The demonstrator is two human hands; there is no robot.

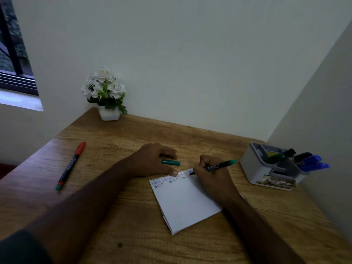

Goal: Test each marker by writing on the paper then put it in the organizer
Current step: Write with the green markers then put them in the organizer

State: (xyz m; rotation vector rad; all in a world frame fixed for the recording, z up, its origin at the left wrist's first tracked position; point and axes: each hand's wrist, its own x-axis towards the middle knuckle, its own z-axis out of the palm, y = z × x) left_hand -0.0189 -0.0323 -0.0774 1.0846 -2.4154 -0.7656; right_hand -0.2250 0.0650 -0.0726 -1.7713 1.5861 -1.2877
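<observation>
Nearest me lies the folded white paper [182, 199], a thin pad on the wooden desk [133, 235], light enough to slide under the nib unless it is pinned. At its far edge run rows of test letters, some blue, some dark. My right hand [211, 178] is curled round the green marker [219, 165], pinching it low on the barrel near the tip, which touches the paper's far right corner; the green end points away to the right. The barrel is stiff, light and smooth plastic, so I judge a grip close to the nib gives the steadiest line.

My left hand [154, 161] rests just beyond the paper with fingers relaxed and spread, the thumb pressing the paper's far edge to hold it flat. Just past that thumb, under the fingers, lies the green cap [171, 162], loose on the desk; being round, it may roll if nudged.

Well to the left lies a capped marker with a red cap [71, 164], not yet tested by my reckoning. To the far right stands the grey organizer [255, 168], already holding several markers, blue ones among them. In the far left corner stands a white flower pot [109, 113].
</observation>
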